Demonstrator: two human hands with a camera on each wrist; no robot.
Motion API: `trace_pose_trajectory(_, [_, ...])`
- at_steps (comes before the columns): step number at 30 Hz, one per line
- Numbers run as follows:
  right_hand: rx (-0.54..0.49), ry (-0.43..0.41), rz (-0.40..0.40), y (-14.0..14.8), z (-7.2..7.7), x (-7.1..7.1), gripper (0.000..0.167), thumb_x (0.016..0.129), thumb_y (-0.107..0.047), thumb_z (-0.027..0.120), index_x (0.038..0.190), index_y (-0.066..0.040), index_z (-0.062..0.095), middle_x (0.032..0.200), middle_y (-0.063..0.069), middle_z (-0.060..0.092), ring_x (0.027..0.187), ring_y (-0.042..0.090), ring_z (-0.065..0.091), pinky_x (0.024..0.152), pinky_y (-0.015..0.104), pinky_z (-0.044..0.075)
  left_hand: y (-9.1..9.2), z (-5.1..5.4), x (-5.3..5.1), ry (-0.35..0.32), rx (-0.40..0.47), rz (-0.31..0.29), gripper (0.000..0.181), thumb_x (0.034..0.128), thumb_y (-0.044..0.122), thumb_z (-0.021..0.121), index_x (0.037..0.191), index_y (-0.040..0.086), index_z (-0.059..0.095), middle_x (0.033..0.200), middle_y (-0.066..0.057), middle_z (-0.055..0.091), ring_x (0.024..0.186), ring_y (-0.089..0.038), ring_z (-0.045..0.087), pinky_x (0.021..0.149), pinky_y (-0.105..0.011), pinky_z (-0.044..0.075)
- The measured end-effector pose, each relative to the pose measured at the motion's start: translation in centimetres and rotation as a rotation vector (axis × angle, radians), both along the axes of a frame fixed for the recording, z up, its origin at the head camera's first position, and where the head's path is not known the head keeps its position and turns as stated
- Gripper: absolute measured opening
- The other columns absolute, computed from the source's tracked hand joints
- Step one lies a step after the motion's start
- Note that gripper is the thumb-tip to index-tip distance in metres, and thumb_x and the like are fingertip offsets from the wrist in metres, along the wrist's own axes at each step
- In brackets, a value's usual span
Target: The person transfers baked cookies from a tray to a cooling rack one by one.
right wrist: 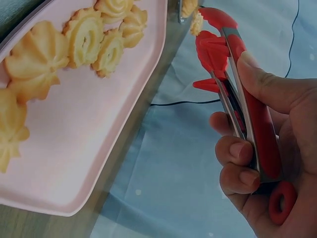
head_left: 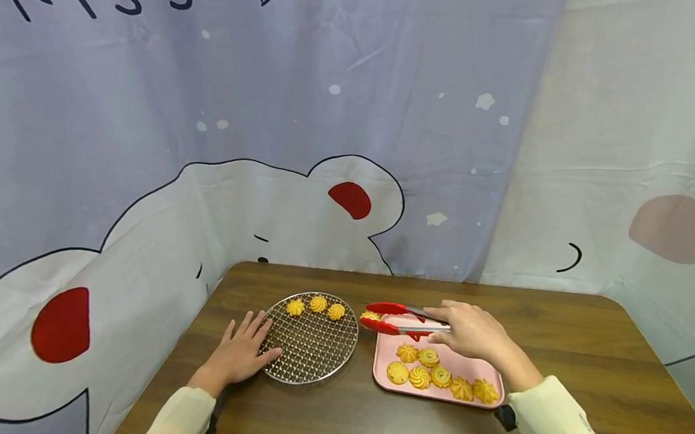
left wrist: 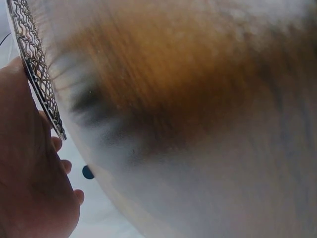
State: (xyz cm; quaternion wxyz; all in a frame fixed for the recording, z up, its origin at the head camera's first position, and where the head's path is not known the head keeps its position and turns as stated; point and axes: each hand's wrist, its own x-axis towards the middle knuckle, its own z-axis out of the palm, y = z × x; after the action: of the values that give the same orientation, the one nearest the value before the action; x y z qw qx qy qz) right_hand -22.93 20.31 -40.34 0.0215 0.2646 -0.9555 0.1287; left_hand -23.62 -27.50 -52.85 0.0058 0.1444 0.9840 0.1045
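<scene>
Evidently, the fingers of your right hand [head_left: 473, 330] were curled round the red-and-steel tongs [right wrist: 267, 141], whose tips were parted only by a single cookie [head_left: 371, 316], held above the space between rack and tray. Your left hand [head_left: 239, 355] lay with fingers spread, gripping nothing that showed, its thumb over the left rim of the wire rack [head_left: 307, 354]; the left wrist view was too blurred to tell how firmly it pressed. The step in hand looked like a transfer of one cookie from the pink tray [head_left: 471, 369] to the rack, where three cookies [head_left: 318, 304] sat along the far side. The next move seemed to call for a level reach left, then a gentle lowering onto bare mesh.

Seven cookies [head_left: 419, 377] lay along the tray's left and near sides. Rack and tray rested on a brown wood-grain table [head_left: 339, 428]; beyond it hung a grey-blue printed cloth [head_left: 449, 150] with white cartoon figures.
</scene>
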Motion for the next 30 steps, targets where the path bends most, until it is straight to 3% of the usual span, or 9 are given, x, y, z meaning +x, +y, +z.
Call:
trace_pose_trajectory(12, [0.007, -0.03, 0.001, -1.3, -0.1, -0.5, 0.051, 0.087, -0.036, 0.08, 0.132, -0.014, 0.07, 0.114, 0.005, 0.069, 0.09, 0.022, 0.067, 0.079, 0.048, 0.056, 0.3, 0.7, 0.5, -0.015, -0.002, 0.009, 0.08, 0.1013, 0.06, 0.047, 0.157, 0.004, 0.037, 0.165, -0.021, 0.025, 0.153, -0.045, 0.016, 0.118, -0.069, 0.008])
trace_pose_trajectory(21, [0.003, -0.047, 0.01, -2.2, -0.2, -0.8, 0.05, 0.087, -0.034, 0.081, 0.132, -0.014, 0.07, 0.102, 0.001, 0.067, 0.078, 0.013, 0.058, 0.066, 0.035, 0.05, 0.6, 1.3, 0.8, -0.022, 0.013, 0.003, 0.079, 0.1021, 0.058, 0.047, 0.156, 0.001, 0.037, 0.164, -0.023, 0.025, 0.152, -0.046, 0.015, 0.118, -0.07, 0.007])
trace_pose_trajectory(30, [0.012, -0.059, 0.025, -3.3, -0.5, -1.4, 0.049, 0.088, -0.035, 0.08, 0.132, -0.015, 0.071, 0.108, 0.001, 0.068, 0.085, 0.017, 0.064, 0.072, 0.041, 0.054, 0.5, 1.2, 0.6, -0.037, 0.011, 0.011, 0.079, 0.1016, 0.058, 0.049, 0.156, 0.002, 0.037, 0.165, -0.023, 0.025, 0.153, -0.046, 0.014, 0.118, -0.069, 0.006])
